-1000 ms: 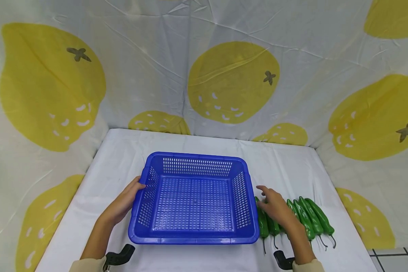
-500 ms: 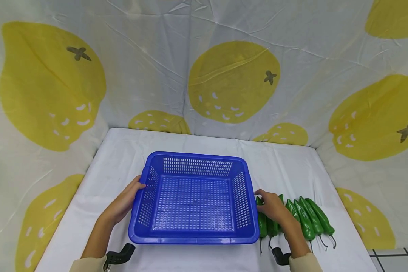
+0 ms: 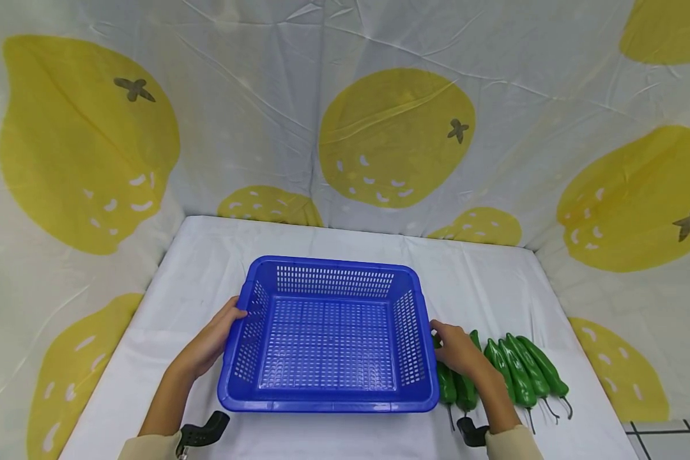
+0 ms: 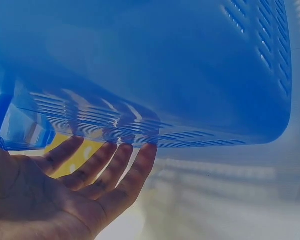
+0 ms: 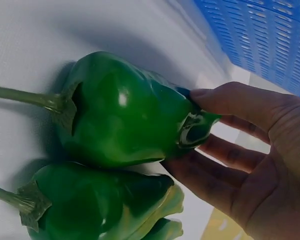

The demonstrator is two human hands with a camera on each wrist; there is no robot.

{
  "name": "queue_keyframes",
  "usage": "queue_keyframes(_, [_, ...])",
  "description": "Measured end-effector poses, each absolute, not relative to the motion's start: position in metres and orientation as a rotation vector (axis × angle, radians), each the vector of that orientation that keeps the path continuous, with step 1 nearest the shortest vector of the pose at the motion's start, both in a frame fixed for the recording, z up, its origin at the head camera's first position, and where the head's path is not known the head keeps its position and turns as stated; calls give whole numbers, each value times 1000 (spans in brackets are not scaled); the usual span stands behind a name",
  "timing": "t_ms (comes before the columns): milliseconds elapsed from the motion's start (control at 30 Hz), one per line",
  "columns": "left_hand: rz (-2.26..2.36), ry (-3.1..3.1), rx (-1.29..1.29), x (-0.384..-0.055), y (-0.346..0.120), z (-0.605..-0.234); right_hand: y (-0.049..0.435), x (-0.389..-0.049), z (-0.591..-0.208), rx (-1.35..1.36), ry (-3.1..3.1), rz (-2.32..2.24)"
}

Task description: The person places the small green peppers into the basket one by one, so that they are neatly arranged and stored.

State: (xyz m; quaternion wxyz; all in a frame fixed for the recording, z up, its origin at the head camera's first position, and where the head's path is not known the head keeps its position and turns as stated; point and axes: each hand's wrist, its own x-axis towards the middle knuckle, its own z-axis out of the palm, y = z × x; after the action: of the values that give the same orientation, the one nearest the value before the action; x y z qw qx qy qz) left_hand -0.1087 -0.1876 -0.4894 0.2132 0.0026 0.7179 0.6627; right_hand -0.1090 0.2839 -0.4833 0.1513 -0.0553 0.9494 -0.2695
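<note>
A blue plastic basket (image 3: 326, 406) with slotted walls and floor sits in the middle of the head view, with nothing inside. At its left rim, my left hand (image 3: 209, 342) grips it, thumb over the edge; the left wrist view shows the fingers (image 4: 121, 185) against the slotted outer wall. Just beyond the right wall, my right hand (image 3: 460, 350) pinches the narrow tip of the nearest green pepper (image 5: 120, 112) between thumb and fingers. That pepper lies on the cloth, stem toward me. A second green pepper (image 5: 90, 205) lies beside it.
Several more green peppers (image 3: 517, 377) lie in a row to the right of my right hand. White cloth (image 3: 218, 255) covers the table. Lemon-printed fabric (image 3: 287, 96) hangs around the back and sides. Black wrist-mounted pieces (image 3: 204, 430) sit by both wrists.
My right hand has moved slightly left and lower over the peppers, and its fingers have closed on the tip of the nearest one. The peppers shifted a little. Left hand and basket stay put.
</note>
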Motion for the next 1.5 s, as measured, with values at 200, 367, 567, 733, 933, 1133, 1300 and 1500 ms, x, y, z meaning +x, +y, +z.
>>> queue_keyframes(200, [1832, 2000, 7, -109, -188, -490, 288, -109, -482, -166, 2744, -793])
queue_keyframes(367, [1838, 1995, 13, -109, -188, -490, 294, -111, -473, -180, 2761, -788])
queue_keyframes(567, [1846, 1989, 24, -109, -189, -490, 300, -114, -456, -213, 2778, -800])
queue_keyframes(733, [1855, 1979, 36, -109, -189, -492, 303, -118, -442, -216, 2804, -803])
queue_keyframes(933, [1864, 1967, 21, -110, -189, -493, 305, -125, -432, -178, 2812, -798])
queue_keyframes(1133, [1855, 1968, 18, -110, -188, -492, 306, -126, -419, -192, 2816, -822])
queue_keyframes(1300, [1854, 1973, 26, -109, -189, -493, 304, -128, -407, -201, 2814, -829])
queue_keyframes(1500, [1853, 1979, 43, -108, -189, -493, 298, -133, -395, -212, 2827, -819])
